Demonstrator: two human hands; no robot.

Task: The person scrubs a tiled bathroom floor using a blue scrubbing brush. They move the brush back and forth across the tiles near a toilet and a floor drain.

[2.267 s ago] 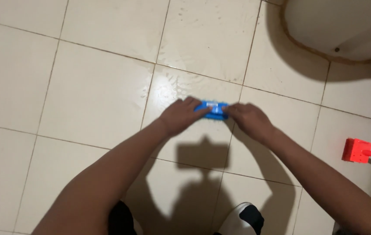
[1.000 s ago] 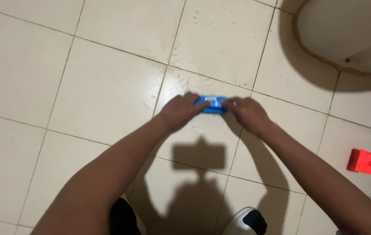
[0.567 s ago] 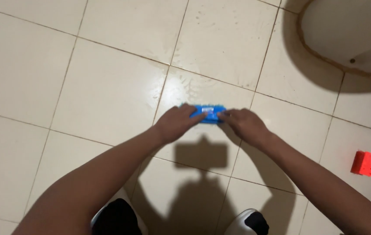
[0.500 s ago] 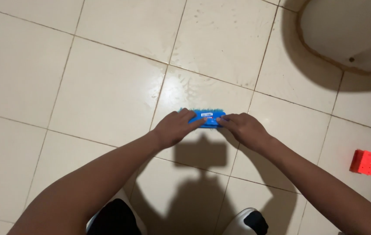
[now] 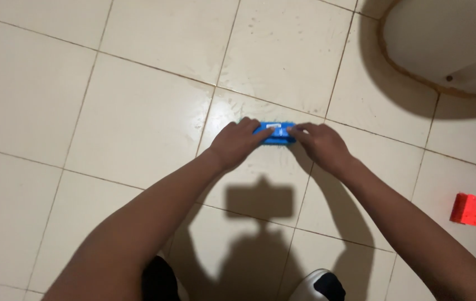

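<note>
On the cream tiled floor, a blue plastic scrub brush lies mostly hidden under both hands. Left hand and right hand press down on its ends, fingers curled over it, arms outstretched.

Both arms are stretched way out in front and angled in toward each other, forearms bare, so the two hands nearly meet at the middle. Left hand is palm down with the fingers curled forward and pressed low, wrist pretty much straight. Right hand mirrors it, palm down, knuckles up, fingertips pointing in toward the left hand's, with just a small gap between the two sets of fingertips.
</note>
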